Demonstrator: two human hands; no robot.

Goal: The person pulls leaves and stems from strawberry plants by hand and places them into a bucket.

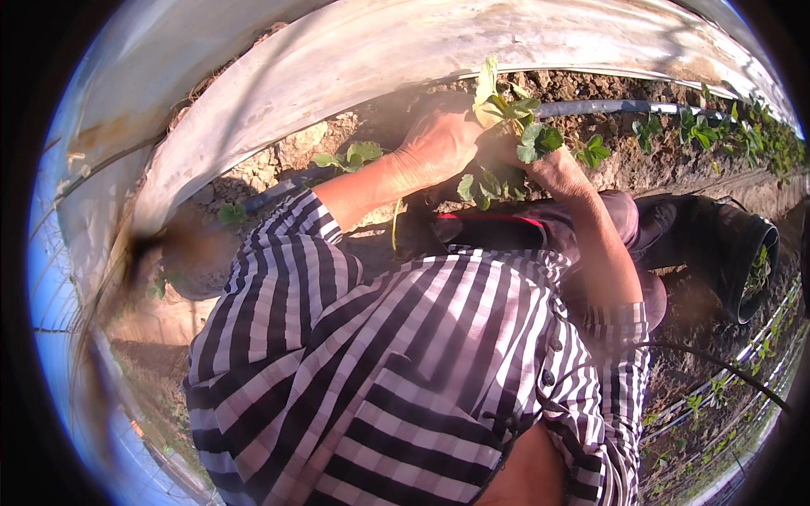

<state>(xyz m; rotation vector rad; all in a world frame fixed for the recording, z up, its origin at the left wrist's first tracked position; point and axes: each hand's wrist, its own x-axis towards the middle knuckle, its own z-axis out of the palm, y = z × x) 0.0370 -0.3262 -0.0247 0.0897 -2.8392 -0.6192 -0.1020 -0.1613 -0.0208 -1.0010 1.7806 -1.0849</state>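
My left hand (446, 134) reaches in from the left, its fingers curled at the stems of a leafy plant (503, 112), which looks like a strawberry plant. My right hand (557, 172) meets it from the other side at the same stems. A dark green leaf (539, 140) covers part of the right hand's fingers. Pale yellow-green leaves stand up above both hands. More leaves (487, 186) hang below them, close to the soil. Exactly where the fingers pinch the stems is hidden.
A dark irrigation hose (595, 108) runs along the soil bed. White plastic sheeting (380, 54) rises behind it. Small plants (699, 129) grow along the row, and another plant (351, 157) stands left. A black bucket (773, 237) with green leaves inside is at the right.
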